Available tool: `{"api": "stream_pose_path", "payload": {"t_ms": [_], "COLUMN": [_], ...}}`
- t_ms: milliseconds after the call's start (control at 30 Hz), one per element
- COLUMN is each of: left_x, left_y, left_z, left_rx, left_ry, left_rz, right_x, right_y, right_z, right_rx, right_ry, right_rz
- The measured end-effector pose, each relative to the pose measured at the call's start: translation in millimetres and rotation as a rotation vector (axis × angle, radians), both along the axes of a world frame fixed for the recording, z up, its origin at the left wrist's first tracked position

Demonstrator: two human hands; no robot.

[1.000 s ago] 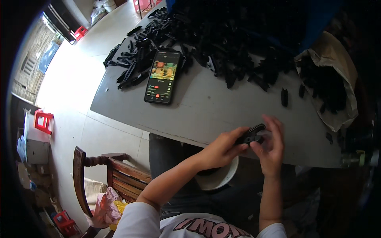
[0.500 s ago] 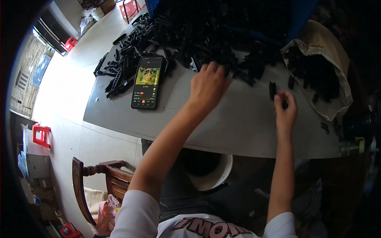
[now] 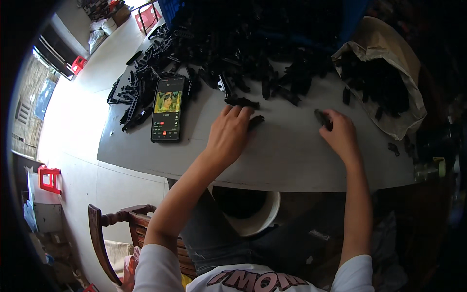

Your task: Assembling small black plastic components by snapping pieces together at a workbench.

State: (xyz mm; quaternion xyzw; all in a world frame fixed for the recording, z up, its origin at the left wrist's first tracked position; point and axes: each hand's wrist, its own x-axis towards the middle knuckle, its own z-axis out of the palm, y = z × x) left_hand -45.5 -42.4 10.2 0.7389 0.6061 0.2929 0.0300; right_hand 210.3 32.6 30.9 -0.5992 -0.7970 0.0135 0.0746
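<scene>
My left hand (image 3: pixel 227 134) is over the grey table with its fingers closed on a black plastic part (image 3: pixel 256 121), which sticks out on the thumb side. Another dark part (image 3: pixel 242 102) lies right at its fingertips; whether it is gripped too, I cannot tell. To the right, my right hand (image 3: pixel 342 135) pinches a short black plastic piece (image 3: pixel 321 117) between thumb and fingers, low above the tabletop. Beyond both hands spreads a heap of similar black parts (image 3: pixel 209 53), too dark for their exact kind to show.
A phone (image 3: pixel 167 109) with a lit screen lies left of my left hand. At the right, an open paper sack (image 3: pixel 413 87) contains black parts. A blue crate (image 3: pixel 357 24) stands at the back. Below the table edge is a white bucket (image 3: pixel 276 209); a wooden chair (image 3: pixel 97 233) stands at the left.
My left hand has drawn back from the heap toward me, bringing black parts with it. My right hand has shifted slightly left, its black piece now tilted. The view has shifted slightly.
</scene>
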Motion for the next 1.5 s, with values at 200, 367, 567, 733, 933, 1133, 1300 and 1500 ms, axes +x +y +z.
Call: {"api": "stream_pose_path", "payload": {"t_ms": [200,367,567,733,933,1133,1300,1500], "left_x": [11,34,39,38,37,33,-5,-5], "left_y": [-23,-42,-49,-52,-56,-47,5,15], "left_z": [12,11,19,21,16,8,-6,3], "left_rx": [-0.597,-0.439,-0.42,-0.434,-0.549,-0.391,0.196,-0.106], "left_ry": [-0.866,-0.747,-0.758,-0.796,-0.94,-0.633,0.007,0.425], "left_rz": [-0.045,-0.2,-0.325,-0.39,-0.453,-0.381,-0.077,-0.018], "right_x": [-3,-37,-47,-49,-61,-58,-46,-89], "right_y": [-46,-73,-91,-103,-102,-91,-23,26], "right_z": [7,14,5,-9,-4,-10,-14,6], "right_rx": [-0.656,-0.633,-0.37,-0.39,-0.149,-0.795,-0.305,0.077], "right_ry": [1.09,1.245,1.282,1.463,1.491,1.756,1.36,0.156], "right_rz": [0.083,0.23,0.202,0.167,0.242,0.058,0.058,0.1]}}
